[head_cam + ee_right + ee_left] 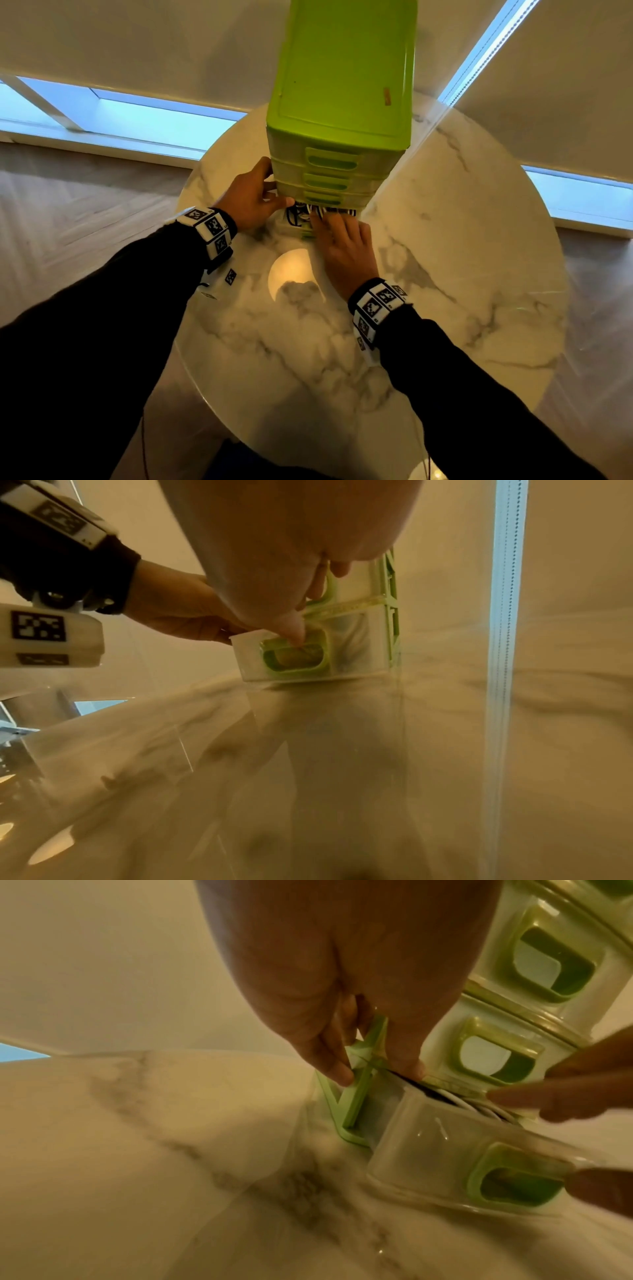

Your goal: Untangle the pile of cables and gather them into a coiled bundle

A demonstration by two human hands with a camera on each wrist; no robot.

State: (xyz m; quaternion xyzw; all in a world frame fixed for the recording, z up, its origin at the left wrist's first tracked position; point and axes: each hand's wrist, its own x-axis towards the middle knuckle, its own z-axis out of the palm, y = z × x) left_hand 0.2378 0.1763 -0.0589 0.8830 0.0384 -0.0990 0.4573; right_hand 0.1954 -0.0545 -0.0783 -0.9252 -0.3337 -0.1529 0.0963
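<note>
Round marble counter [462,260], broad bare surface near side and right. Green drawer tower [342,85] at far edge; bottom drawer [441,1153] pulled out. Black and white cables [301,214] inside drawer. Left hand [250,197]: grip pinching tower's corner frame. Right hand [342,250]: fingers straight, reaching into drawer, touching cables.

Both arms in long black sleeves, cuffs ending at wrists. Left wrist band [209,226]: white blocky segments, each face printed with black square-pattern marker, black strap beneath. Right wrist band [376,306]: same build, several marker faces in row. Left hand [248,197] and right hand [342,250] bare beyond bands, no gloves. Right wrist view: white camera housing [48,639] on left wrist, marker on face, small dark lens above it.
</note>
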